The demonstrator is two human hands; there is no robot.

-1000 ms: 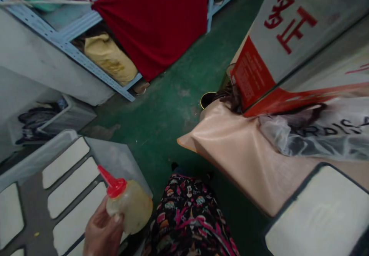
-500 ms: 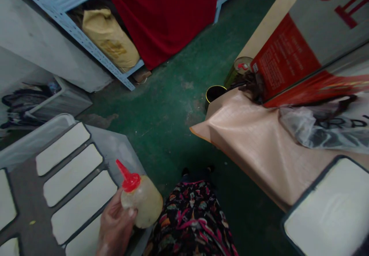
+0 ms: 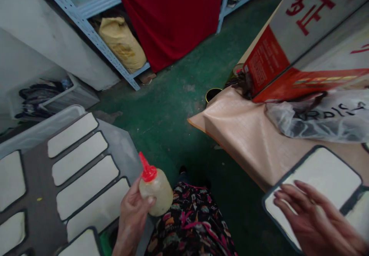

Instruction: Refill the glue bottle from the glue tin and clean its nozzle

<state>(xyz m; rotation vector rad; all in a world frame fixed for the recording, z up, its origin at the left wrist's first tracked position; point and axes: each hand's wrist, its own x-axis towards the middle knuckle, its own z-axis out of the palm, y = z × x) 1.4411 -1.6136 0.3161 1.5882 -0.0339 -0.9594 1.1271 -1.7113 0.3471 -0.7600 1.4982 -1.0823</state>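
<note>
Left hand [image 3: 134, 208] is clutching a cloudy, round-bodied plastic squeeze bottle [image 3: 157, 196], red pointy nozzle [image 3: 148, 172] sticking up above the grip. Right hand [image 3: 318, 217] is hovering unclenched, pale dark-edged rectangular panel [image 3: 327, 169] lying under it, can't tell if they're touching.

Lower centre, the left hand [image 3: 135, 206] is holding a squeeze bottle [image 3: 158, 194]; lower right, the right hand [image 3: 318, 218] is partly covering a pale panel [image 3: 325, 169].
</note>
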